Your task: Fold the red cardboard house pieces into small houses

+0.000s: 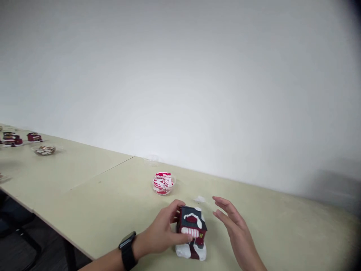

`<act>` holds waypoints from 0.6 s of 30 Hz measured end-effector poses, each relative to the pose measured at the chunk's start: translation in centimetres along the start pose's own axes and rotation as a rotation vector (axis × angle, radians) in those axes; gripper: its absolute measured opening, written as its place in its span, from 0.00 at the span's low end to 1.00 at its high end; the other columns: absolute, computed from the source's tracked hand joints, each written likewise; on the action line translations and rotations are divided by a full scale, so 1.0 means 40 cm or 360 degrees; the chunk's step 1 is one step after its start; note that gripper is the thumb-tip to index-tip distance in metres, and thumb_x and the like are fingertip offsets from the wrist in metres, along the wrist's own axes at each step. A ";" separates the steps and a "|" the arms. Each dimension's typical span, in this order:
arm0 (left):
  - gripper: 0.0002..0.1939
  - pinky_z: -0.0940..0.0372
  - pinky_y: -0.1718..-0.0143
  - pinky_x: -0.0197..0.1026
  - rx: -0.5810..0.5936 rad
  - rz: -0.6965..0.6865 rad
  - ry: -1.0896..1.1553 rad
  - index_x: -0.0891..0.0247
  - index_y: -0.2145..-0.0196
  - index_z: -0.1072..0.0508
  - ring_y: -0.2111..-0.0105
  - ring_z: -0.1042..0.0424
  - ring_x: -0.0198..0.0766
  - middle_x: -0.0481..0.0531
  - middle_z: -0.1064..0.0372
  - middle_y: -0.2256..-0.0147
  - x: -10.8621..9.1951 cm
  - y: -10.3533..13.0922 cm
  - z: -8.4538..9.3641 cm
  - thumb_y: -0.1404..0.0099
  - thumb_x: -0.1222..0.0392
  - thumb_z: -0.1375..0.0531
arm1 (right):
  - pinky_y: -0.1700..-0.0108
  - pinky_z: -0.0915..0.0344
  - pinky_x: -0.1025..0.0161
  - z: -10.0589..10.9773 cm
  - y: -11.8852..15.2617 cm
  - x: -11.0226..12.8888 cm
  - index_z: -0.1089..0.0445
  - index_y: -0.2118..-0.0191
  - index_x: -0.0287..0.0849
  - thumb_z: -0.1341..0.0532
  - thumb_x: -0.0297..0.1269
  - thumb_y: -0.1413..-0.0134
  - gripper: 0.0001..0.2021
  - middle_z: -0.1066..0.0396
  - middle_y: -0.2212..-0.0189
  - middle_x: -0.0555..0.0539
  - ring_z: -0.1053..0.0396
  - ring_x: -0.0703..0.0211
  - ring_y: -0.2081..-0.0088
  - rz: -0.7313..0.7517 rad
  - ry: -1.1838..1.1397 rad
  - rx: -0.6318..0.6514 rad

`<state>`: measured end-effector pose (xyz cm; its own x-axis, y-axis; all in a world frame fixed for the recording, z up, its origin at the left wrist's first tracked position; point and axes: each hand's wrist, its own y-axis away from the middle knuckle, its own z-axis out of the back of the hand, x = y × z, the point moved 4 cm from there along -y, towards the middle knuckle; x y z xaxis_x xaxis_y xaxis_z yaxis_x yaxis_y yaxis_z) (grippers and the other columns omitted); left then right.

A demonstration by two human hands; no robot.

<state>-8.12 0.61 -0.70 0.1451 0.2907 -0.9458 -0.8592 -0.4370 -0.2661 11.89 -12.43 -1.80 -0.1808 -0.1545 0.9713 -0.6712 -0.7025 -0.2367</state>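
A small painted model house (193, 226) stands on the table, with a dark roof, white snow patches, a red-and-white striped awning and a snowy base. My left hand (163, 230), with a black watch on its wrist, grips the house from its left side, the thumb across the front near the awning. To the right of the house, my right hand (234, 227) is raised with its fingers apart and nothing in it. Behind the house sits a clear round bowl (163, 183) of red-and-white striped pieces.
A small white scrap (200, 199) lies behind the house. Clear plastic (152, 159) rests by the wall. Farther left on the pale table (113, 199) are a clear bowl (45, 150) of brown-and-white pieces and several dark red model houses (34, 137). A dark chair (17, 222) stands at lower left.
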 end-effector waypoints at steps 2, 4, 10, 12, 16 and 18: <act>0.36 0.35 0.39 0.51 -0.0141 0.0062 -0.0026 0.56 0.44 0.36 0.47 0.27 0.46 0.56 0.27 0.48 0.011 0.055 0.051 0.45 0.50 0.26 | 0.36 0.40 0.47 0.006 -0.005 -0.008 0.26 0.49 0.53 0.33 0.57 0.51 0.24 0.31 0.40 0.46 0.41 0.38 0.34 -0.0036 0.0110 -0.0029; 0.37 0.37 0.37 0.52 -0.0276 0.0147 -0.0060 0.54 0.42 0.37 0.44 0.28 0.47 0.57 0.29 0.45 0.024 0.112 0.110 0.44 0.49 0.27 | 0.38 0.37 0.49 0.008 -0.008 -0.010 0.25 0.52 0.52 0.33 0.56 0.51 0.23 0.29 0.41 0.46 0.40 0.37 0.35 -0.0047 0.0177 -0.0040; 0.36 0.35 0.37 0.52 -0.0527 0.0229 -0.0276 0.54 0.42 0.37 0.44 0.27 0.49 0.58 0.28 0.44 0.041 0.217 0.278 0.43 0.46 0.29 | 0.41 0.35 0.50 0.010 -0.011 -0.023 0.23 0.57 0.52 0.34 0.55 0.53 0.19 0.29 0.41 0.49 0.38 0.38 0.35 -0.0089 0.0270 -0.0048; 0.36 0.30 0.41 0.52 -0.0641 0.0238 -0.0247 0.56 0.43 0.37 0.45 0.26 0.50 0.59 0.27 0.45 0.051 0.220 0.356 0.43 0.44 0.29 | 0.39 0.36 0.49 0.015 -0.014 -0.032 0.23 0.57 0.53 0.34 0.55 0.54 0.19 0.28 0.41 0.49 0.37 0.38 0.36 -0.0116 0.0306 -0.0054; 0.44 0.27 0.46 0.53 -0.1051 0.0245 -0.0290 0.60 0.42 0.40 0.47 0.25 0.54 0.63 0.27 0.45 0.085 0.228 0.610 0.48 0.39 0.29 | 0.36 0.41 0.47 0.022 -0.019 -0.040 0.23 0.58 0.52 0.34 0.56 0.55 0.20 0.28 0.41 0.47 0.38 0.36 0.35 -0.0138 0.0317 -0.0066; 0.46 0.29 0.44 0.55 -0.1355 0.0357 -0.0567 0.63 0.39 0.42 0.44 0.27 0.57 0.66 0.29 0.43 0.099 0.256 0.760 0.48 0.38 0.31 | 0.36 0.41 0.46 0.022 -0.019 -0.039 0.23 0.58 0.52 0.34 0.56 0.57 0.20 0.28 0.41 0.47 0.38 0.35 0.35 -0.0169 0.0319 -0.0081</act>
<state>-31.26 23.16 -1.48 -0.2592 0.3056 -0.9162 -0.1821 -0.9471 -0.2644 13.31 -12.26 -3.12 -0.2431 0.0628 0.9680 -0.7285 -0.6707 -0.1395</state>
